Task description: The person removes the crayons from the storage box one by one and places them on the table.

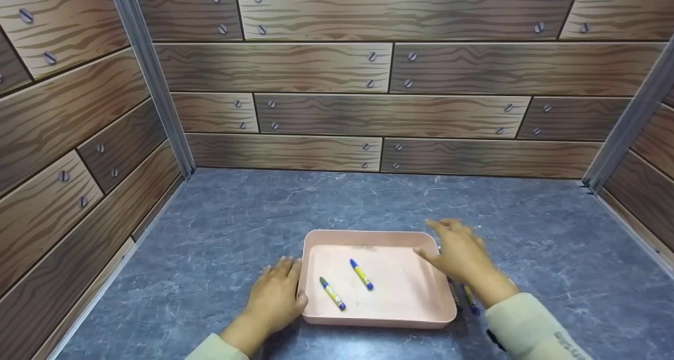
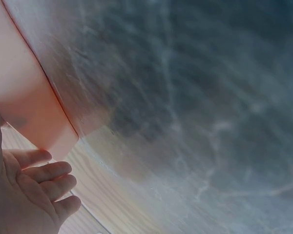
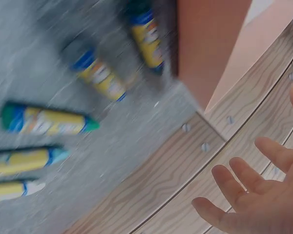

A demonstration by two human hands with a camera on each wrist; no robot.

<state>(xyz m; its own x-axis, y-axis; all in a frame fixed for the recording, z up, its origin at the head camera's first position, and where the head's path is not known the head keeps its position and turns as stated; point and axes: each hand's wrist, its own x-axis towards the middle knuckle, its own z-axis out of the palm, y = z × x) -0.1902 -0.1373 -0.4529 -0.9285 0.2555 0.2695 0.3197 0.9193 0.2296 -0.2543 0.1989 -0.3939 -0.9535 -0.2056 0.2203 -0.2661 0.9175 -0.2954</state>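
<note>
A pink tray lies on the surface, with two yellow-wrapped crayons inside: one blue-tipped crayon and one dark green-tipped crayon. Against the tray's left wall rests my left hand, fingers extended, with nothing held. My right hand hovers over the tray's right rim, fingers spread and empty. The right wrist view shows several crayons outside the tray, among them a green crayon, a light blue crayon and a white crayon. In the head view my right arm hides most of these.
A grey marbled tabletop carries everything. Wood-patterned panels form a back wall and side walls, joined by grey corner strips. One dark crayon lies close along the tray's right side.
</note>
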